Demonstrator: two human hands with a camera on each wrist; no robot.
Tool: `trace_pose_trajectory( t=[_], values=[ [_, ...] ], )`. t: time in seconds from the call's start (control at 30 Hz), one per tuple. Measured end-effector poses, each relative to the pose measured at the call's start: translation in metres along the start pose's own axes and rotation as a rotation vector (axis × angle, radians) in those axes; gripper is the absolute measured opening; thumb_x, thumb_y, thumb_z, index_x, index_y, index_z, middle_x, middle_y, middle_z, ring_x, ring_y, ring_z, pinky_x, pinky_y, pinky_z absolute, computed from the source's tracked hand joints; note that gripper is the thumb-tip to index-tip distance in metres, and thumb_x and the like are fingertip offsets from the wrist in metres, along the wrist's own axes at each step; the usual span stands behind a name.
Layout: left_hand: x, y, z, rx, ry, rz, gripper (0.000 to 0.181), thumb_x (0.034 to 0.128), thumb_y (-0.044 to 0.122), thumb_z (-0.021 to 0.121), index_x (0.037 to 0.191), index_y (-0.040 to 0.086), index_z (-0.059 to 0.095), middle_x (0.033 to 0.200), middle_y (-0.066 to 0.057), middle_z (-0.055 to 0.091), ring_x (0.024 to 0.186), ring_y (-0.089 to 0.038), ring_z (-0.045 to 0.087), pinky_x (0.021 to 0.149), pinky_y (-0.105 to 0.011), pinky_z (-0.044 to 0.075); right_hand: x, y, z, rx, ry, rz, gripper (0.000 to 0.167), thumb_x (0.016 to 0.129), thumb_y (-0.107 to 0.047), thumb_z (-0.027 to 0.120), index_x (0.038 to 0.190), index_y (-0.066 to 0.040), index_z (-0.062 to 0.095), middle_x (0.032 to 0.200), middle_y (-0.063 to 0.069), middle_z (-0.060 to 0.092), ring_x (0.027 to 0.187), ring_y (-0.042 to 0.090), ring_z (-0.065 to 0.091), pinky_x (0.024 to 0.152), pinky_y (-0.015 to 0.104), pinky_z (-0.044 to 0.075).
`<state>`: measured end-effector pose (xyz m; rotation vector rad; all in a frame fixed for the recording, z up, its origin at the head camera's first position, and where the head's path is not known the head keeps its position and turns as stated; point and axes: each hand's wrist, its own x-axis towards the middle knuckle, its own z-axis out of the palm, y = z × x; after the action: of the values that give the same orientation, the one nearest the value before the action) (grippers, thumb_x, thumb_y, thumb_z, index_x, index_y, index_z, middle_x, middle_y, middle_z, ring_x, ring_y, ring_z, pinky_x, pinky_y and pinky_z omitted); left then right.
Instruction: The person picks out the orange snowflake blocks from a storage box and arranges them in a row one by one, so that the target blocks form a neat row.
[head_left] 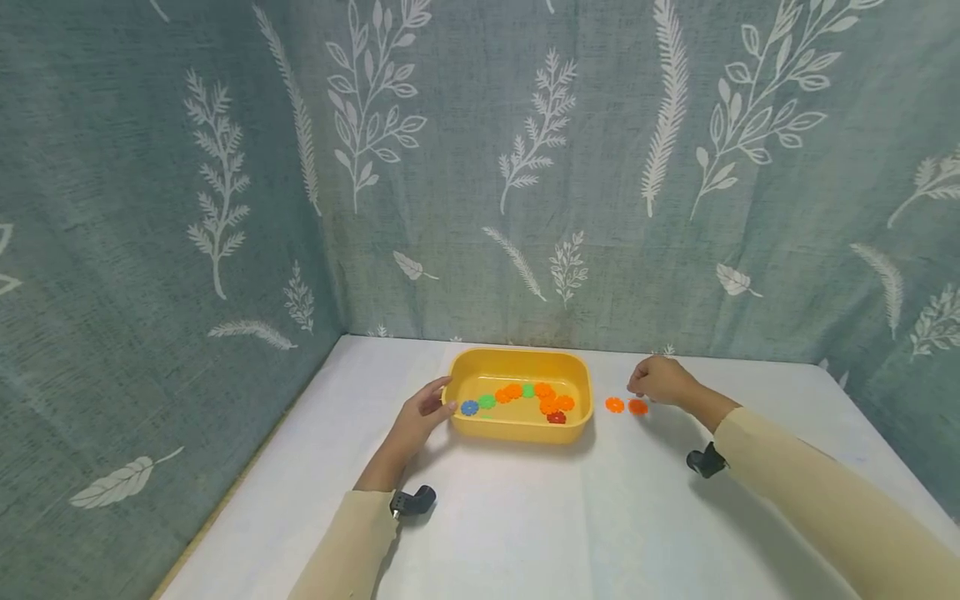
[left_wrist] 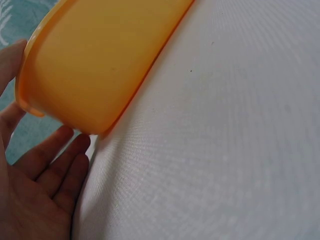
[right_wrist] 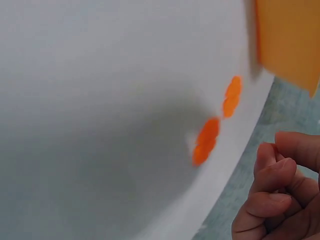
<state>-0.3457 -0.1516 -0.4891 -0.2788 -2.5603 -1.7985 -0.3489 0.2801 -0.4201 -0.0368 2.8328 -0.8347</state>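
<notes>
A yellow plastic tub (head_left: pixel 517 432) stands on the white table. My left hand (head_left: pixel 420 417) holds its left end, thumb and forefinger at the rim; the other fingers (left_wrist: pixel 52 160) lie against the outer wall. Inside are several flower-shaped plastic discs: orange (head_left: pixel 549 406), green (head_left: pixel 487 402), blue (head_left: pixel 469 407) and red (head_left: pixel 557 417). Right of the tub lie two orange discs, one nearer the tub (head_left: pixel 615 405), the other (head_left: pixel 638 407) below my right hand (head_left: pixel 663 382). That hand hovers with fingers curled, thumb and forefinger tips together; no disc shows between them.
The white cloth-covered table (head_left: pixel 510 525) extends in front of the tub and to both sides. A green leaf-patterned curtain (head_left: pixel 480 167) rises along its back and left edges. Dark camera mounts sit at the left wrist (head_left: pixel 414 501) and right wrist (head_left: pixel 707 460).
</notes>
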Motion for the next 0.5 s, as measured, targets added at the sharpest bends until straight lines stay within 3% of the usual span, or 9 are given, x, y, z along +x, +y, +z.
trace_pose_trajectory(
  t=[0.5],
  values=[
    [0.001, -0.002, -0.002, -0.008, -0.004, 0.005, 0.054, 0.0901, 0.031, 0.070, 0.141, 0.027, 0.051, 0.138, -0.014, 0.054, 0.127, -0.035, 0.049, 0.105, -0.056, 0.035, 0.009, -0.071, 0.002, -0.013, -0.021, -0.080, 0.018, 0.092, -0.016, 0.063, 0.098, -0.001, 0.071, 0.093, 0.014, 0.068, 0.080, 0.027, 0.062, 0.068, 0.031, 0.055]
  ],
)
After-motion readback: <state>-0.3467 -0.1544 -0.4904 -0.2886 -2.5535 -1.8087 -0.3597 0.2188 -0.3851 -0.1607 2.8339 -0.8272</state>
